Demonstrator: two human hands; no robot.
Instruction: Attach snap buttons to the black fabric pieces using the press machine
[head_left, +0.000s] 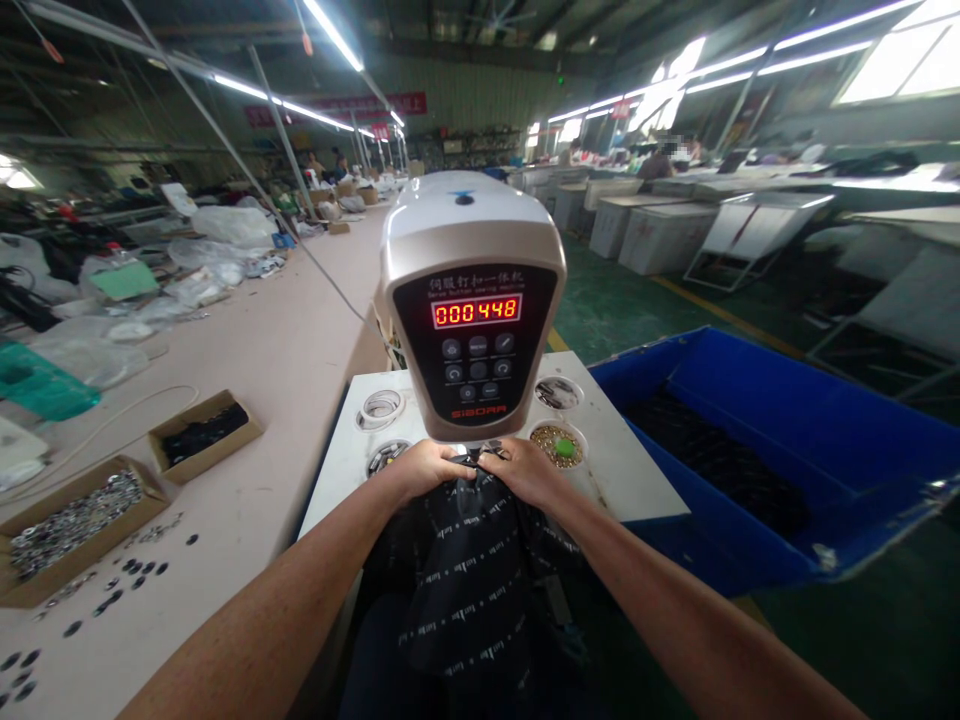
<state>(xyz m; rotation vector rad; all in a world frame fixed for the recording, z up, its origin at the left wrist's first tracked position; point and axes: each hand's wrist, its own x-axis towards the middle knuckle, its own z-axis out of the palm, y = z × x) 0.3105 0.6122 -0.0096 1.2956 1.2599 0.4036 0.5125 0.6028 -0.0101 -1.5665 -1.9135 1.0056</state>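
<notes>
Black fabric with white lettering (480, 580) hangs down from both hands over the lap. My left hand (429, 468) pinches its upper edge just under the head of the button machine (480, 240), whose red display reads 000448. Close beside it, my right hand (525, 470) pinches the same edge, thumb and fingers pressed together. The machine's working point is hidden below its head. Around it, a white tabletop (637, 470) has round wells; the one at the right holds small gold-coloured pieces (544, 438) and a green piece (565, 448).
On the long table (300, 400) at the left are a cardboard box of metal pieces (82, 520), a smaller box of black pieces (206, 432), loose black discs and plastic bags. A blue bin (847, 440) with dark fabric stands at the right. People are in the background.
</notes>
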